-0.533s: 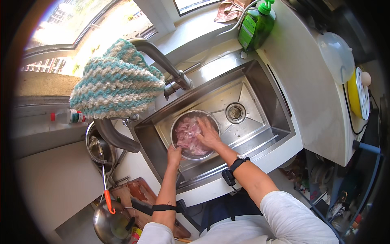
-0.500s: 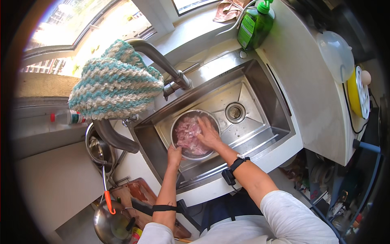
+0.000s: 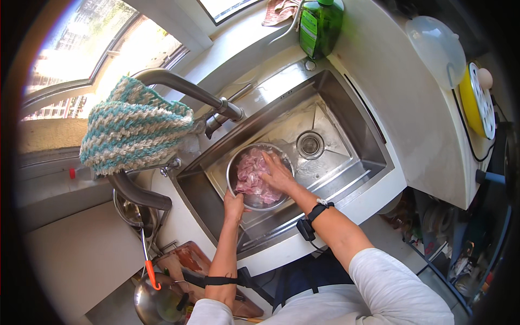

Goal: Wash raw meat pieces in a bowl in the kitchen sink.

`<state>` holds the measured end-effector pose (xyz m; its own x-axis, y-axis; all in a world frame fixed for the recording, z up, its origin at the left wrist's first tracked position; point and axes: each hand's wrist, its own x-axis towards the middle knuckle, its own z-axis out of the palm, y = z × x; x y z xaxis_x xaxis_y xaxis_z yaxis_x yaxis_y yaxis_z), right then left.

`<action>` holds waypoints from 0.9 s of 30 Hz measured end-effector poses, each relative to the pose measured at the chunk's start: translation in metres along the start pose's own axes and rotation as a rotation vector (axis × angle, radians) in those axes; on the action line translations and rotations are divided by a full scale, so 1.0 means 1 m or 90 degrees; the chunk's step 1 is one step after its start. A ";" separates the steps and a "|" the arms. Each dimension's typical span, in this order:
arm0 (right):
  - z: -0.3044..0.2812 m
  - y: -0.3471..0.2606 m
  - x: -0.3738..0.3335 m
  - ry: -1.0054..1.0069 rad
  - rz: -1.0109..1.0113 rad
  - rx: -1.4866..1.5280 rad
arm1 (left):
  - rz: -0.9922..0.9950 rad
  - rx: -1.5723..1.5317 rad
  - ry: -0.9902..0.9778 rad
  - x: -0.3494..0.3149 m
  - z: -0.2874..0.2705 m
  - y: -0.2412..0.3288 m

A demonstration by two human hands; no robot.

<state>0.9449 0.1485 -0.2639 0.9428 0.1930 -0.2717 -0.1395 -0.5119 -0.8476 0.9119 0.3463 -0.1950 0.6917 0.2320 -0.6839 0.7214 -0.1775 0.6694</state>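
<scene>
A round metal bowl [image 3: 232, 174] rests in the stainless steel sink [image 3: 216, 167], with pieces of raw pink meat [image 3: 250, 172] inside. My left hand [image 3: 234, 207] grips the bowl's near left rim, fingers below it and partly hidden. Across the right side of the meat lies my right hand [image 3: 280, 177], its fingers stretched out and thumb apart, touching the pieces. Water glistens on the sink floor between the bowl and the drain [image 3: 310, 144].
A grey faucet [image 3: 230, 110] and a striped knitted cloth [image 3: 138, 127] on a curved pipe stand at the sink's far left. Behind it is a green soap bottle [image 3: 322, 30]. A pan [image 3: 157, 300] and cutting board [image 3: 192, 257] sit at the lower left.
The camera view has shifted slightly. More water shows on the sink floor around the drain. Both hands stay at the bowl, the right one still on the meat.
</scene>
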 end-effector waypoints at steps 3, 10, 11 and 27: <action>0.002 0.009 0.001 0.018 0.026 0.008 | 0.004 0.000 -0.002 -0.005 0.007 0.007; -0.004 0.014 0.004 0.026 0.011 0.083 | -0.006 -0.001 0.015 -0.004 0.009 0.004; -0.005 0.016 0.005 0.033 0.002 0.086 | -0.005 0.000 0.012 -0.005 0.013 0.006; -0.006 0.017 0.007 0.062 -0.015 0.194 | 0.062 0.066 0.069 -0.031 0.021 0.057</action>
<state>0.9512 0.1365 -0.2776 0.9693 0.1134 -0.2181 -0.1876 -0.2318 -0.9545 0.9322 0.3089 -0.1419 0.7544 0.3094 -0.5789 0.6551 -0.2997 0.6935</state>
